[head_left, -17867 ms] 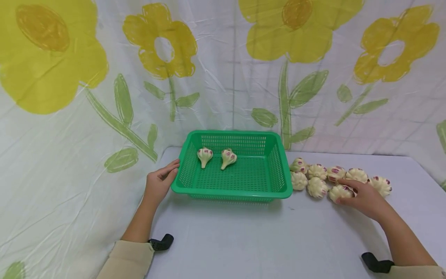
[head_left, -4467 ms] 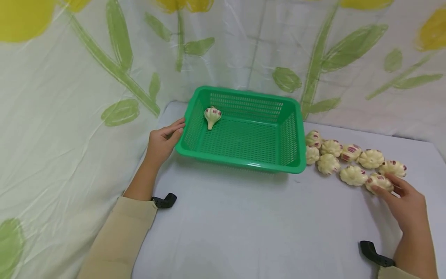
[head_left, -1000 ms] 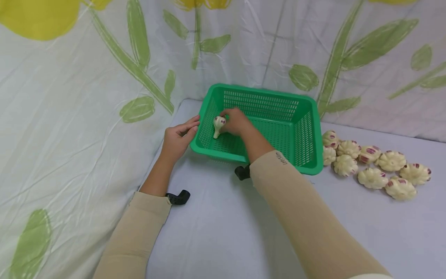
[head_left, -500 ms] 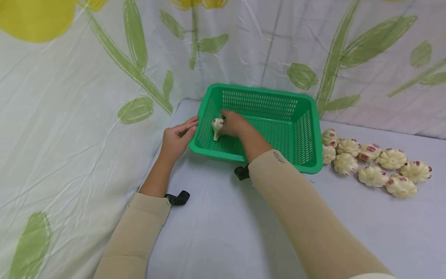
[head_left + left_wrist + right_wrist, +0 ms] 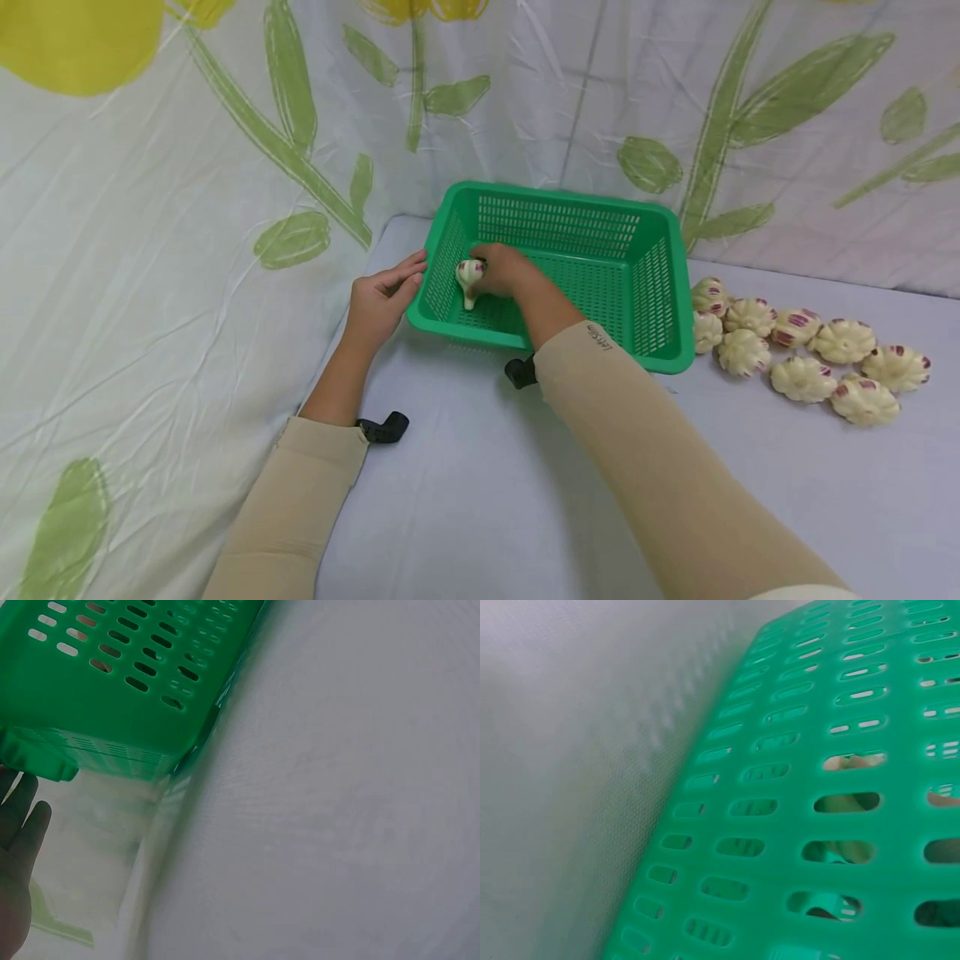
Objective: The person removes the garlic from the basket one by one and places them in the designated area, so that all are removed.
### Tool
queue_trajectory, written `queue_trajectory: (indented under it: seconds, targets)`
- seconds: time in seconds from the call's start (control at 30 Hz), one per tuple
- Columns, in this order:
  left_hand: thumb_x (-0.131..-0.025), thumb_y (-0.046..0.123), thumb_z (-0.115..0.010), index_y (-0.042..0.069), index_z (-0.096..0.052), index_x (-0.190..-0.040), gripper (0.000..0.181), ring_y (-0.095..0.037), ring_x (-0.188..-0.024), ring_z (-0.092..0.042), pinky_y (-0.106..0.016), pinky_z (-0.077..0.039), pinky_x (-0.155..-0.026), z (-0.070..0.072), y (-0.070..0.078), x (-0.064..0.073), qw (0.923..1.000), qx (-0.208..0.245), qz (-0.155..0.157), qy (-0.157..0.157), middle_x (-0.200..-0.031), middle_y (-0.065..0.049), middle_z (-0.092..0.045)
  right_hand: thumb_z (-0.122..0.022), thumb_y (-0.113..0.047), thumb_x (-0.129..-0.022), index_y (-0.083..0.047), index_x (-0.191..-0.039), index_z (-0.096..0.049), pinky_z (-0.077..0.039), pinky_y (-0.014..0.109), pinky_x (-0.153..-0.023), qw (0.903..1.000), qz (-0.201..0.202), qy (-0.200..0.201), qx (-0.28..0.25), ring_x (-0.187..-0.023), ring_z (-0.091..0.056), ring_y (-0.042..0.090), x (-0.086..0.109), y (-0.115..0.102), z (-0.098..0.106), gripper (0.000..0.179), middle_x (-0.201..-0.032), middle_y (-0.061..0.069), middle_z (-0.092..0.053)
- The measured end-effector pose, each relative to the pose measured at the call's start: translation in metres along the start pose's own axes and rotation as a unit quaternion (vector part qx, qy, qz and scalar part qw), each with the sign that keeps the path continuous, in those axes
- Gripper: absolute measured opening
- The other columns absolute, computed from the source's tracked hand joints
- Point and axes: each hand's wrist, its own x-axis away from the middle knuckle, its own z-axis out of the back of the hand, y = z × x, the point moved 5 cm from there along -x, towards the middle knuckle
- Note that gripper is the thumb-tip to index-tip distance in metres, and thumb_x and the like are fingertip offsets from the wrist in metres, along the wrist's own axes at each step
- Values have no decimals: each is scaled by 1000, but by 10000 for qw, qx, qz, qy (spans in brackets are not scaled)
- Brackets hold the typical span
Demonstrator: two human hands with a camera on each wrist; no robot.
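Note:
My right hand (image 5: 504,271) is inside the green plastic basket (image 5: 551,337), near its left end. It pinches a cream garlic bulb (image 5: 469,273) with purple marks, whose narrow stem points down toward the basket floor. Part of the bulb is hidden by the fingers. My left hand (image 5: 378,304) rests its nearly straight fingers against the basket's left rim. In the left wrist view, fingers (image 5: 30,832) lie just under the basket's rim. Through the slots of the basket wall (image 5: 780,825) in the right wrist view, only scraps of hand and bulb show.
Right of the basket, several more garlic bulbs (image 5: 802,379) lie in two rows on the white-covered table (image 5: 465,500). A white flower-print sheet (image 5: 555,100) hangs close behind the basket and along the left side.
Two bulbs were in the basket earlier; one shows now, and the front row is longer. My right hand went from that row into the basket. Lately the bulb has shifted slightly toward me.

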Motion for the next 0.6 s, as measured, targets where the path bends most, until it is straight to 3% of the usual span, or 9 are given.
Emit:
queue_trajectory:
  seconds: [0.6]
  targets:
    - [-96, 1, -61, -14, -65, -117, 26, -19, -126, -58, -18, -49, -96, 0, 0, 0, 10000, 21, 27, -23, -132, -25, -58, -72, -39, -90, -14, -142, -54, -45, 38, -100, 9993, 318, -62, 180, -114, -54, 22, 2, -2, 2, 61, -130, 8, -60]
